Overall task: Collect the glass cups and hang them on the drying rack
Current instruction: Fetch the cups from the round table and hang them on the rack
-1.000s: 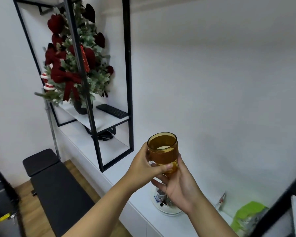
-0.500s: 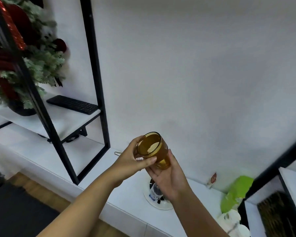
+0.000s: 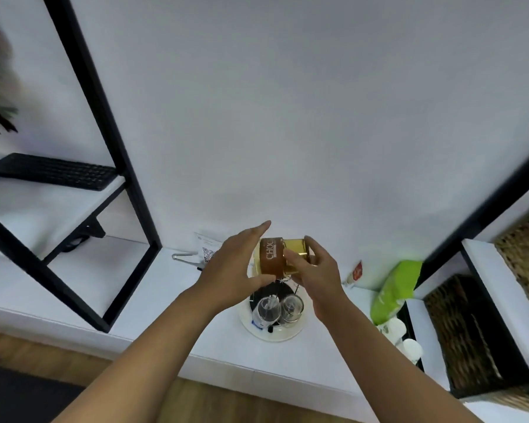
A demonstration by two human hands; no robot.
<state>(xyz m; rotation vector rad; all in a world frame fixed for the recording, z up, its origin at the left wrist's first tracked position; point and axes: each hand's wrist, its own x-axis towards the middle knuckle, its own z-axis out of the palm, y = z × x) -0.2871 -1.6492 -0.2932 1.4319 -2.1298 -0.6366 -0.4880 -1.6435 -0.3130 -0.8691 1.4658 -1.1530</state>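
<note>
Amber cup (image 3: 272,259) lies tipped sideways mid-frame, just above the drying rack (image 3: 268,293) on the tabletop (image 3: 165,300). The right hand (image 3: 318,279) pinches it with curled fingers; the left hand (image 3: 234,270) flanks it, fingers spread straight.

The amber glass cup (image 3: 271,258) bears the letters "CHOC".

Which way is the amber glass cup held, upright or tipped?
Tipped sideways: the amber glass cup, gripped by the right hand, shows its label lettering running vertically. Its mouth end: cannot tell.
</note>
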